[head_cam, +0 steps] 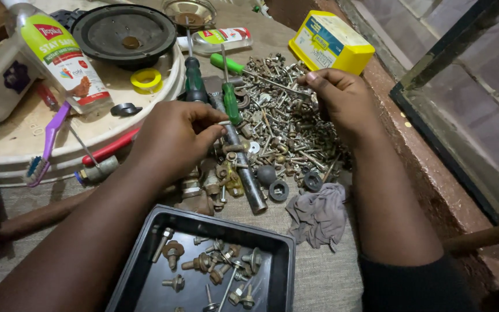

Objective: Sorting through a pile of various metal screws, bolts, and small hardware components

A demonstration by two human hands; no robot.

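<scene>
Two bare hands work over a heap of mixed hardware on a cloth-covered bench. Left hand (pixel 174 136) pinches a small pale screw (pixel 224 122) betw. thumb & forefinger, fingers closed on it. Right hand (pixel 342 101) is curled at the far side of the pile (pixel 278 110), fingertips pressed together on a thin bolt (pixel 272 84) whose shaft runs out to the left of the grip.

Just beyond the left grip: green screwdriver (pixel 230 101), upright handle touching the pile; a dark metal tube (pixel 246 173) lies under and nearer than the pinch. Nearer still, below both hands, a black tray (pixel 145 254) holds approx. a dozen sorted bolts & washers. A grey rag (pixel 319 214) sits beneath the right wrist. Yellow box (pixel 330 40) is just past the right hand; a white round tray (pixel 7 144) w/ bottle (pixel 59 55) and speaker (pixel 123 32) lies well left of the left hand.
</scene>
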